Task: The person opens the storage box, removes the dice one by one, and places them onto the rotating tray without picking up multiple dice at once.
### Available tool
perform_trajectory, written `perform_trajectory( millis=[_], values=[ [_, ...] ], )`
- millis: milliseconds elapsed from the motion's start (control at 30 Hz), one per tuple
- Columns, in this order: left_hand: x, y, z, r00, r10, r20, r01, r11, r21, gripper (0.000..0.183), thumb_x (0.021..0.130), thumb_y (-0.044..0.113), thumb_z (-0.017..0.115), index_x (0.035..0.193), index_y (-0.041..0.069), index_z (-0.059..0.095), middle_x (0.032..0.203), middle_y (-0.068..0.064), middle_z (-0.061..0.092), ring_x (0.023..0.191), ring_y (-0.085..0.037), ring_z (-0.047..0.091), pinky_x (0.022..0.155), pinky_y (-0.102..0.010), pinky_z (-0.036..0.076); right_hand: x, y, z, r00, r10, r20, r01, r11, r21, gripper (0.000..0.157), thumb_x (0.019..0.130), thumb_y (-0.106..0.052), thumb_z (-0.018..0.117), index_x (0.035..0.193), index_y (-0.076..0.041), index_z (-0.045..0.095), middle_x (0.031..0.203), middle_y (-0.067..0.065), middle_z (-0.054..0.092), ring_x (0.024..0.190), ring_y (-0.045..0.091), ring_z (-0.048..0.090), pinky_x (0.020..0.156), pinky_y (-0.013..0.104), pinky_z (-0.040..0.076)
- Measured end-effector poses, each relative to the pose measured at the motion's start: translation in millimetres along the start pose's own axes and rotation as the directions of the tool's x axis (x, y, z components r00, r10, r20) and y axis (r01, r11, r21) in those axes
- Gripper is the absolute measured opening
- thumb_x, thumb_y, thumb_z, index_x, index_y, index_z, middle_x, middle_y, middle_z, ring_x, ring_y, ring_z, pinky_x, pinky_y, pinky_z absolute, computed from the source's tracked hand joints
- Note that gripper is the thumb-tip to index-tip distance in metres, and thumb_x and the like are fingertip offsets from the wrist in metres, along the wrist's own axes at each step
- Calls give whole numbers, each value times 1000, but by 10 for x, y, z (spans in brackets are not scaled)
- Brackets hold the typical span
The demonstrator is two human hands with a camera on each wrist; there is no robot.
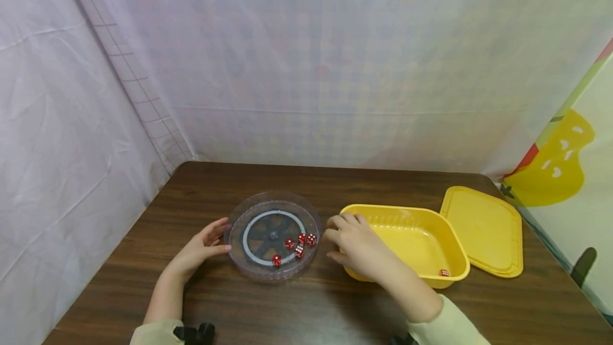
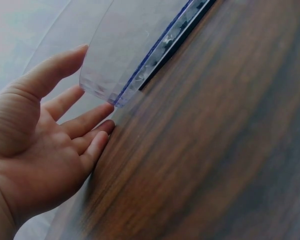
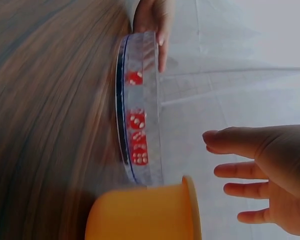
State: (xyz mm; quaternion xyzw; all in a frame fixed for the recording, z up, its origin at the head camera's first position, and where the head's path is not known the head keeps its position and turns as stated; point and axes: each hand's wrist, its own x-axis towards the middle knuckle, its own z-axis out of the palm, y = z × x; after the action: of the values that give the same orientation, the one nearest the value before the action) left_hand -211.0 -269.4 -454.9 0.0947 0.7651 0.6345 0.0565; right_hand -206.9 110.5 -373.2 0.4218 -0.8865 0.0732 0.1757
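Observation:
A round clear plastic dish [image 1: 273,276] stands on the table, with several red dice [image 1: 289,244] lying in its right and front part. My left hand [image 1: 203,246] is at the dish's left side, thumb and fingertips right at the clear wall in the left wrist view. Between the dish and the yellow tub [image 1: 404,208] hovers my right hand [image 1: 359,244], over the tub's left rim. In the right wrist view its fingers [image 3: 247,190] are spread and relaxed, holding nothing. One red die [image 1: 444,272] lies in the tub's front right corner.
A yellow lid [image 1: 483,230] lies to the right of the tub, close against its side. Behind the dark wooden table [image 1: 335,174] hangs a pale curtain [image 1: 325,68], with another white sheet [image 1: 62,95] on the left.

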Motion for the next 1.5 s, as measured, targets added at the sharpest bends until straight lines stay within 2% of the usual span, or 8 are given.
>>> perform_trajectory(
  millis=[200,667,900,1167,1500],
  values=[
    [-4,-1,-3,1000,3,-4,-3,1000,1,75,84,2,69,146,-5,27,146,-31,31,138,-40,22,112,-54,13,-62,85,-43,1000,4,22,-3,1000,-24,22,73,-25,83,89,-17,69,104,6,60,101,29,52,85,49,42],
    [-13,-2,-4,1000,-11,0,11,1000,-4,75,85,3,69,147,-4,27,147,-31,30,138,-40,21,112,-53,12,-244,310,-43,998,-8,55,10,999,-45,23,72,-22,84,90,-16,69,101,5,59,99,29,52,83,49,42],
    [-9,-6,-2,1000,-5,-1,5,1000,-7,76,85,3,69,147,-4,27,146,-30,31,138,-40,21,112,-53,12,-325,390,-22,996,13,83,-9,999,-39,22,75,-26,82,88,-15,69,101,6,59,98,29,52,84,50,42],
    [-11,-2,5,1000,-4,-3,4,1000,-11,74,85,1,68,146,-3,27,146,-30,31,138,-39,21,112,-52,12,-466,518,25,996,32,80,-30,999,-26,23,72,-24,84,87,-14,68,98,5,57,96,29,52,82,50,41],
    [-13,12,6,1000,-6,-3,6,1000,-8,73,85,0,67,146,-4,27,147,-30,31,138,-39,21,112,-53,12,-637,664,12,990,84,111,-79,996,-51,23,72,-24,84,87,-16,68,101,6,59,100,32,53,86,57,41]
  ],
)
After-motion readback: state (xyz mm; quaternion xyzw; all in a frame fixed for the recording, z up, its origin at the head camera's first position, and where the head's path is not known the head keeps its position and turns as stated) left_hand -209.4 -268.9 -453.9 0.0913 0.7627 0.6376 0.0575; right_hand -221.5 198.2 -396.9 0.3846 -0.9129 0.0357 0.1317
